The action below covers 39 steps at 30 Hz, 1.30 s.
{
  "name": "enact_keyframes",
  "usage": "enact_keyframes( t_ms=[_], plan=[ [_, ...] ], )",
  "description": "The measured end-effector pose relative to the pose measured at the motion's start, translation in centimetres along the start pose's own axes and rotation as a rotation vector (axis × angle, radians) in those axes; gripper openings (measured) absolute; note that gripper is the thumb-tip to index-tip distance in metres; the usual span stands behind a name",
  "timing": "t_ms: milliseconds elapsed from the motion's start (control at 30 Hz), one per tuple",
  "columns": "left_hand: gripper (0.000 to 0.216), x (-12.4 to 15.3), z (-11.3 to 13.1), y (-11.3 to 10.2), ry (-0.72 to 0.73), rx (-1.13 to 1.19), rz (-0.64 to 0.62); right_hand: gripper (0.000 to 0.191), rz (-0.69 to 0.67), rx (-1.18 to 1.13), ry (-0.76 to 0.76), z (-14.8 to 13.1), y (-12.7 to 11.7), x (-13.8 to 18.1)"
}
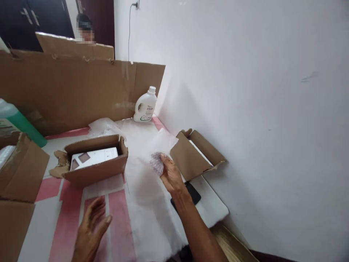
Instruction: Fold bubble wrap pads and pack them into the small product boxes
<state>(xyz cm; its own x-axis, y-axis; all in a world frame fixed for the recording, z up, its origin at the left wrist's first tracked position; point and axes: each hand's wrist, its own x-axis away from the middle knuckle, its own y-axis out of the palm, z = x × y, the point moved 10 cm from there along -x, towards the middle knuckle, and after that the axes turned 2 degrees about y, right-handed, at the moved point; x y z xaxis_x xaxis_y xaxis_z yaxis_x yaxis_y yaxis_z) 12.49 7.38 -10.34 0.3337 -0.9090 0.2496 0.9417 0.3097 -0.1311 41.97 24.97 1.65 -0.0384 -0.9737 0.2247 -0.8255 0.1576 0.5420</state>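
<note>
Palm-down, right hand on bubble-wrapped bundle; left hand open, hovering.

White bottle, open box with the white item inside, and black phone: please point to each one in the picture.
white bottle (145,105), head view, on its body below the cap.
open box (98,171), head view, on its front wall.
black phone (194,192), head view, on the corner showing beside the forearm.

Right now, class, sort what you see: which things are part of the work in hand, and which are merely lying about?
In hand:
right hand gripping bubble-wrapped bundle
foam sheet
left hand, open and empty, hovering over the table
open box

Lying about:
white bottle
green bottle
black phone
empty carton
</note>
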Motion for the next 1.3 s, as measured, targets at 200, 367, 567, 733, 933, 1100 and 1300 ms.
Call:
enact_keyframes(
  t_ms=[200, 367, 567, 733, 933, 1100, 1300],
  plan=[
    [0.105, 2.0, 6.3, 6.8, 0.322, 0.058, -0.317, 0.03, -0.088, -0.024, 0.216, 5.6, 2.6, 10.9],
    [0.034, 4.0, 9.3, 5.6, 0.241, 0.039, -0.405, 0.034, -0.104, -0.018, 0.153, 3.8, 3.9, 12.8],
    [0.047, 3.8, 10.3, -1.7, 0.106, -0.257, -0.282, 0.037, 0.068, 0.233, -0.102, 2.3, 0.6, 11.7],
    [0.056, 0.4, 9.2, -6.4, 0.235, -0.696, -0.031, 0.051, 0.219, 0.396, 0.059, 10.1, -4.3, 11.1],
    [0.061, 3.9, 8.5, 3.4, 0.669, -0.868, -0.171, 0.056, 0.265, 0.457, 0.145, 15.2, -7.7, 12.0],
    [0.033, 4.3, 5.3, 9.1, 0.618, -0.911, -0.298, 0.06, 0.258, 0.494, 0.144, 15.0, -8.3, 12.0],
    [0.027, 1.7, 5.7, 5.8, 0.453, -0.798, -0.471, 0.06, 0.262, 0.427, 0.177, 15.4, -9.8, 12.1]
  ],
)
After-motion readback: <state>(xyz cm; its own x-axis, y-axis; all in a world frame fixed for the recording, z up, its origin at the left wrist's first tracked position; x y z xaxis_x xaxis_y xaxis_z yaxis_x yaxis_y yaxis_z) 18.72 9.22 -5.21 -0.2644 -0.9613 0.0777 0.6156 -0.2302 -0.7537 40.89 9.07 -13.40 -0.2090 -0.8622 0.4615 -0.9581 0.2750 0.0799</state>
